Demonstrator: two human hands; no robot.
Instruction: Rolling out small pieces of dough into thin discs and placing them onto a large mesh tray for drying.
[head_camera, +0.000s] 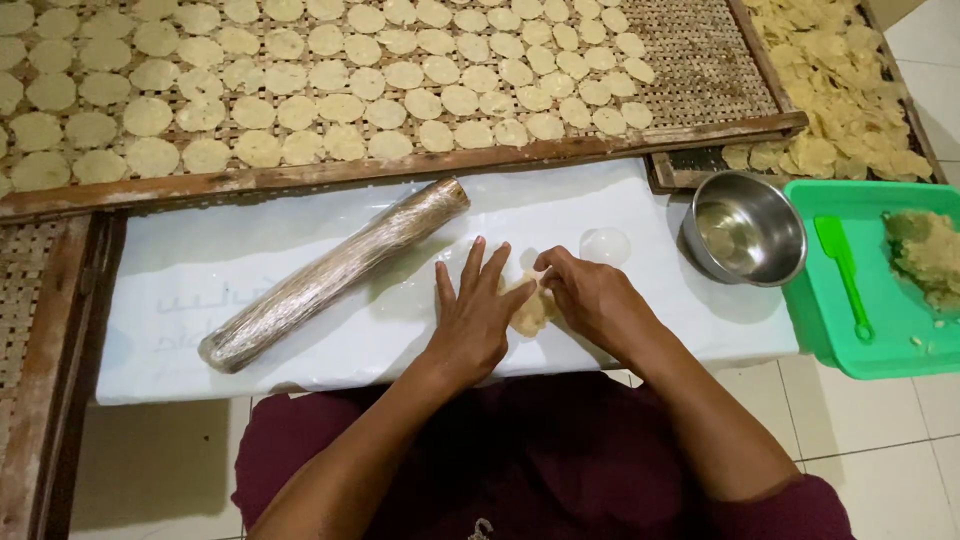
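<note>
While the woven tray (700, 60) beyond the white tabletop (300, 330) already carries many rows of flat round dough discs (340, 105), you have only one small piece of dough (530, 312) in work, so I judge that most of the shaping is done but not all. A heap of raw dough (925, 255) waits in the green tray (835, 345), right of the steel bowl (745, 228), and a corner of the woven tray near that bowl has no discs yet.

Your left hand (472, 318) lies open and flat, fingers spread, left of the bowl, its thumb side touching the dough piece. Your right hand (588, 298) is half curled, and its fingertips (546, 272) pinch the edge of the same piece. The dough piece rests on the tabletop between both hands. The wrapped rolling pin (335, 272) lies untouched, farther left from the bowl.
</note>
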